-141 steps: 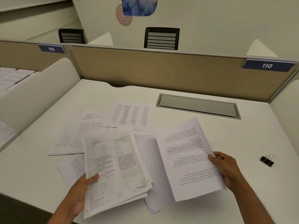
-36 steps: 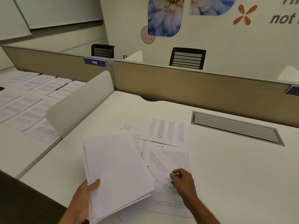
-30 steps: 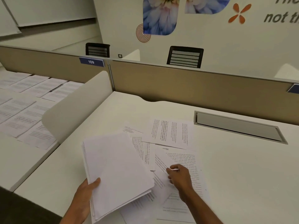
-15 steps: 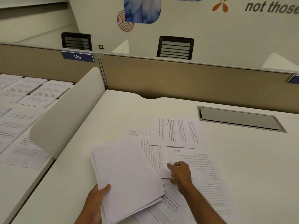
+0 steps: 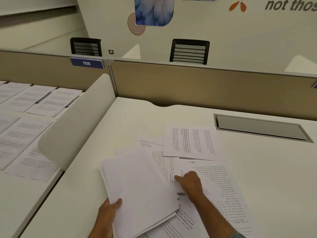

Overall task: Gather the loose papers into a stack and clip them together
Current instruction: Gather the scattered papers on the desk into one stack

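Desk surface (image 5: pixel 257 177): white, matte, fills lower and right of frame; shallow notch in far edge at centre.
Cable hatch (image 5: pixel 260 128): grey rectangular recess with metal rim, right of centre, well apart from the papers.
Stack of papers (image 5: pixel 139 189): blank side up, edges uneven, lower centre; gripped at its near left corner by left hand (image 5: pixel 108 215), thumb on top, fingers underneath.
Loose sheets: one printed sheet (image 5: pixel 190 143) lying flat at centre, text running sideways; one printed sheet (image 5: pixel 221 188) right of centre, text upside down; more partly covered under the stack and along the bottom edge.
Right hand (image 5: pixel 190 183): centre of frame, closed, fingers curled and pinching the edge of a loose sheet just beside the stack.
Side divider (image 5: pixel 75 124): white, rounded, running from centre left toward the rear partition.
Neighbouring desk (image 5: pixel 25 194): left of frame, covered with rows of printed pages (image 5: pixel 39 100).
Rear partition (image 5: pixel 197 86): tan panel across middle of frame; blue plate (image 5: pixel 86 63) reading 109 at upper left.
Chair backs: two, black, slatted, above the partition, upper left (image 5: pixel 85 47) and upper centre (image 5: pixel 189 51).
Back wall (image 5: pixel 223 31): pale; blue flower graphic, orange spiral, partial grey lettering at upper right.
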A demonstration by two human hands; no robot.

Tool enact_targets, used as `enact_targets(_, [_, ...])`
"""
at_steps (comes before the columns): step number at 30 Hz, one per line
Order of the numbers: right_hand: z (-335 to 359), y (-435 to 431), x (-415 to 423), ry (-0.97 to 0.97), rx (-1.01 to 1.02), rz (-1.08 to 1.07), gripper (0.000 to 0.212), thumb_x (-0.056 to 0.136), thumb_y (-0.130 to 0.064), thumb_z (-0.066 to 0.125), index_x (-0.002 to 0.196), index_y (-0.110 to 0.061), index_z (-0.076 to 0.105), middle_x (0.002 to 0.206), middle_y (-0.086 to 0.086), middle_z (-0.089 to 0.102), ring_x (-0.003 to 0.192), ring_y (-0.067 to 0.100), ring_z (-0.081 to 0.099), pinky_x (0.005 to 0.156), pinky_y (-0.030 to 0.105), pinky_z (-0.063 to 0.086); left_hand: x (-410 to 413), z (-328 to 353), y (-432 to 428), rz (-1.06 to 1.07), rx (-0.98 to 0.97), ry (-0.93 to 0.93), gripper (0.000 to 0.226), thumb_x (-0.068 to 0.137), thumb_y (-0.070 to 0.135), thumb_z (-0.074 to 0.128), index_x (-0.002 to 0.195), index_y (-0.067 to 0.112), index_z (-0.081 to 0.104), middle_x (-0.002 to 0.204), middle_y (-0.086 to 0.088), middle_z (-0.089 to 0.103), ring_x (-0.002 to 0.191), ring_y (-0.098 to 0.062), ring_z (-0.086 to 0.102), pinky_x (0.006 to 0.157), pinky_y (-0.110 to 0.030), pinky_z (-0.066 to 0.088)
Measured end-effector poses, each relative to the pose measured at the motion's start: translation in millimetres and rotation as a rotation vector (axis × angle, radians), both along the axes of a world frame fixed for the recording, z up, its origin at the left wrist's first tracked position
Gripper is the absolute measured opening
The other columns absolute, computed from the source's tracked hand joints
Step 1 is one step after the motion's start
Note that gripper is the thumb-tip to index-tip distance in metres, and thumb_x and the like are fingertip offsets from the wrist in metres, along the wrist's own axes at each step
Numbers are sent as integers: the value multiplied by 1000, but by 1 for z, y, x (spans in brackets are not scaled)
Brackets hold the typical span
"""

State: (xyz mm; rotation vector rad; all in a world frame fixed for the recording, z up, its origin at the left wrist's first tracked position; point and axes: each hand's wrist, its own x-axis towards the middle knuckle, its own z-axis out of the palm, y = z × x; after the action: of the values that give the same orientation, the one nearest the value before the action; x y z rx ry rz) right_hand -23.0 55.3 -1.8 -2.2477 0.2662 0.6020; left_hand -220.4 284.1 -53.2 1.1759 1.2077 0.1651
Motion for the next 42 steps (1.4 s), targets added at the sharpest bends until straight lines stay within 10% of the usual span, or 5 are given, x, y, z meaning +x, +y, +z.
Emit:
enact_targets(8, [-1,5,1,2,38,24,46,84,-30,81,59,-19,43,56,-6,49,47,9,47,44,20,35,1,2,-1,17,4,5,41,94,2,67,134,-4,59,133,-25,65,119,-43,62,109,-52,46])
enact_targets(15, [6,8,1,19,258,126,9,95,-12,65,95,-5,71,93,7,75,88,26,75,77,37,61,-5,7,-2,17,-44,-36,41,94,1,67,134,-2,59,131,-22,66,111,-37,63,108,-50,45])
enact_targets(31, [14,-128,-27,317,618,-444,13,97,-5,65,107,-12,70,102,11,75,84,27,65,49,26,51,-87,41,58,144,-82,-59,52,102,10,56,151,7,42,154,-20,48,140,-44,44,120,-57,29])
enact_targets(42, [31,-127,-73,377,668,-396,18,91,3,70,110,2,68,87,21,72,48,22,50,38,21,37,-9,48,-50,21,-109,-189,46,98,-2,58,143,-6,50,142,-31,56,130,-49,53,115,-58,37])
